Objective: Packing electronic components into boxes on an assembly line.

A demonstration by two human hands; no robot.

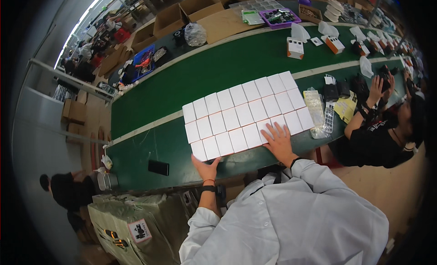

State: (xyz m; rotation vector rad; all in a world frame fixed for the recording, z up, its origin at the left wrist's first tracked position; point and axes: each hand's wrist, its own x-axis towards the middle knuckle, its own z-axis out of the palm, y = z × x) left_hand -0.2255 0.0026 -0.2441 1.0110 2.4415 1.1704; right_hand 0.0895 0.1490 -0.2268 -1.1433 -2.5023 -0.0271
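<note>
White boxes (224, 121) with thin orange edges lie side by side in three long rows, forming a slanted block on the green table. At the block's near left corner, my left hand (206, 169) has its thumb and fingers around the near end of a white box (199, 150). My right hand (279, 143) lies with spread fingers over the tops of the boxes in the near row, right of the middle. Its palm is at the block's near edge, and nothing is gripped in it.
A black phone (158, 167) lies left of the block. Clear plastic trays (315, 113) and black devices (336, 91) are at its right, beside a co-worker (380, 137). Opened boxes (295, 48) stand on the green belt (182, 73). A wrapped stack (141, 224) stands below the table's edge.
</note>
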